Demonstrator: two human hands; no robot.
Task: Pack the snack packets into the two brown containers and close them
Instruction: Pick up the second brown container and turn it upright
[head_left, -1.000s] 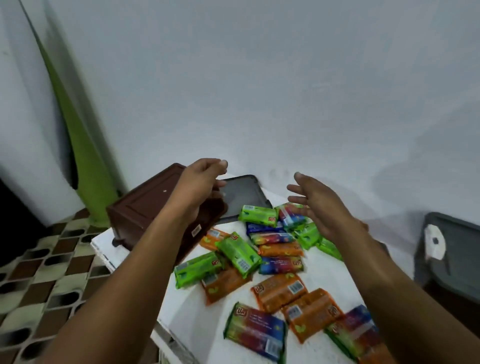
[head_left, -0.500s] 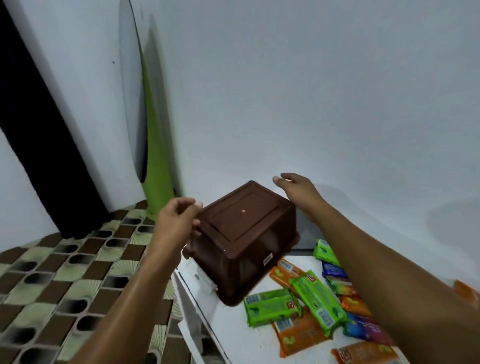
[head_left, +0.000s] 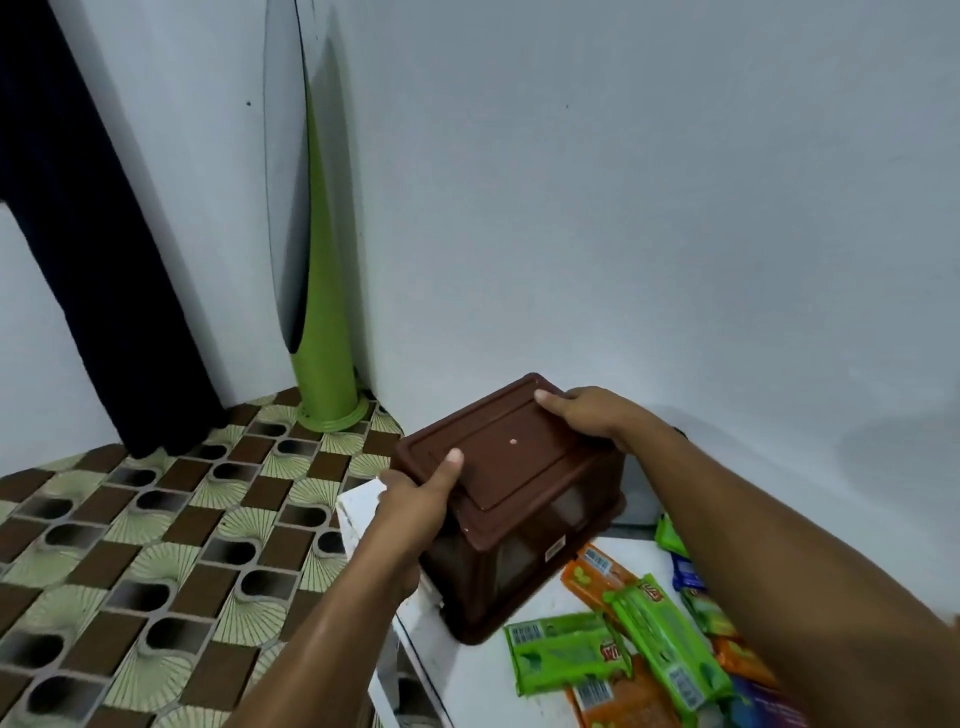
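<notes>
1. Two hands are clamping the box (head_left: 511, 467): the left hand (head_left: 415, 501) is gripping its 8 o'clock edge, the right hand (head_left: 589, 421) its 2 o'clock edge.
2. The box is sitting on the table (head_left: 363, 512) corner.
3. Packets (head_left: 566, 652) are lying at the box's 4 o'clock.

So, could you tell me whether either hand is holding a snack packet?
No, the left hand and right hand both grip the brown plastic container.

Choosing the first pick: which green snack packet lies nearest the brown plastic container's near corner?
The flat green snack packet lying crosswise, its barcode end beside the brown plastic container; the other green packets lie farther right.
</notes>
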